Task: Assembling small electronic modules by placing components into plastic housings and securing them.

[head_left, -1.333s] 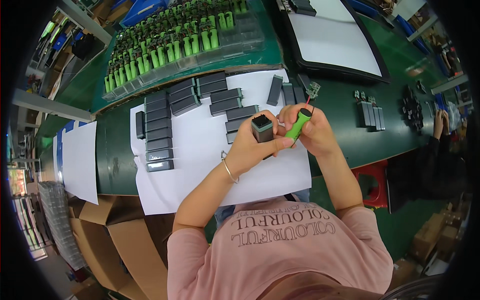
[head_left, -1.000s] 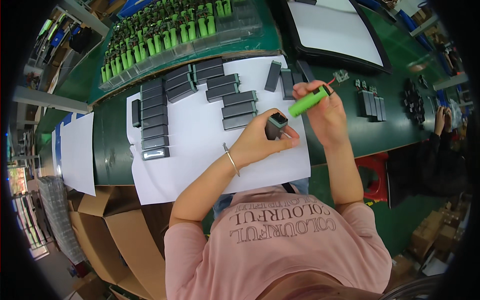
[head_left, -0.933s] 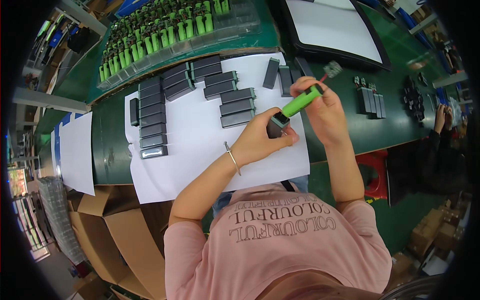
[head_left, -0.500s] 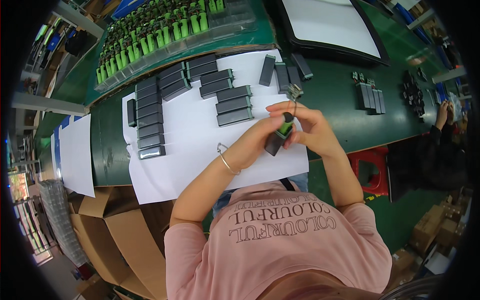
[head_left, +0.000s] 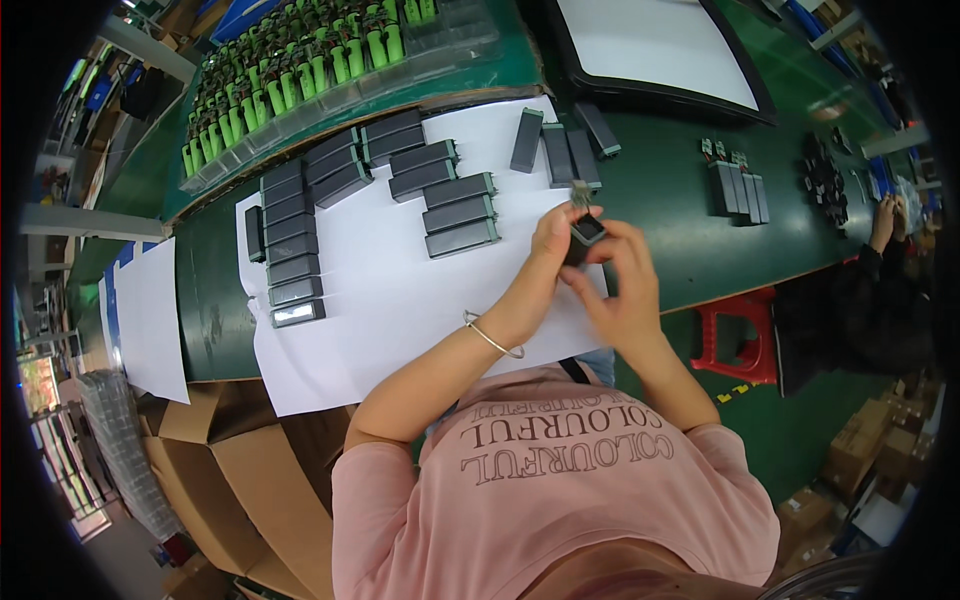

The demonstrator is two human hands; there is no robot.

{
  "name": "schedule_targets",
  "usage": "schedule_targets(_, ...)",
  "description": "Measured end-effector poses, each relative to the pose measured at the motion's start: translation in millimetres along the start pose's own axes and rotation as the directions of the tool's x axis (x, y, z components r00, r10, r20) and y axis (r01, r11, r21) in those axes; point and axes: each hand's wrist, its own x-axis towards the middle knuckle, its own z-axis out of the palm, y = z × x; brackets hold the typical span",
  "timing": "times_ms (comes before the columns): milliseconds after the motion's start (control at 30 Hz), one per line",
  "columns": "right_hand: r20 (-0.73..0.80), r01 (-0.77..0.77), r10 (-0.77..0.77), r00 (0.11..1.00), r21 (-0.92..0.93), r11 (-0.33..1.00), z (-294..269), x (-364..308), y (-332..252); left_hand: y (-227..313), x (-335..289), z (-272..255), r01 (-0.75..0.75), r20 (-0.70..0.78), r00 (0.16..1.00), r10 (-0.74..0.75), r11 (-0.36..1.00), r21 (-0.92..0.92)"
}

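Note:
In front of my chest, both hands are at one dark grey rectangular case (head_left: 587, 231), tilted with its dark opening facing up. My left hand (head_left: 540, 262) grips it from the left. The curled fingers of my right hand (head_left: 628, 290) close on its right side and lower end. A small metallic-looking part (head_left: 580, 195) shows above the case, blurred; how it joins the case I cannot tell. Just beyond my hands lie several similar grey cases (head_left: 557, 155) with green ends. More grey cases (head_left: 460, 238) are laid out in rows on the white paper (head_left: 400, 330) to the left.
A clear tray (head_left: 440, 65) at the back left holds many green-wrapped cells (head_left: 345, 62) with wiring. A black-rimmed white tray (head_left: 660, 50) stands at the back. On the right are upright grey cases (head_left: 738, 192), black parts (head_left: 825, 185), a red stool (head_left: 735, 335) and another person's hands (head_left: 888, 222).
The green piece visible at the case's end is now out of sight, and the dark opening shows. The case has been turned and raised slightly; my right hand's fingers have shifted round it.

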Motion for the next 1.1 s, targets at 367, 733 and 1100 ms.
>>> schedule_targets(367,-0.067,-0.184,0.183,0.981,-0.629,0.756,-77.1,66.0,115.0,80.4,-13.5,-76.1,-0.202,0.226,0.907,0.356,-0.104,0.974)
schedule_targets(733,0.133,0.299,-0.271,0.953,-0.296,0.907,38.5,210.5,38.0,65.8,-25.7,-81.1,-0.248,0.299,0.904,0.304,-0.196,0.949)
schedule_targets(1100,-0.001,0.100,-0.129,0.992,-0.629,0.771,197.6,330.6,69.7,60.5,-42.1,-68.3,-0.296,0.347,0.896,0.277,-0.211,0.932)
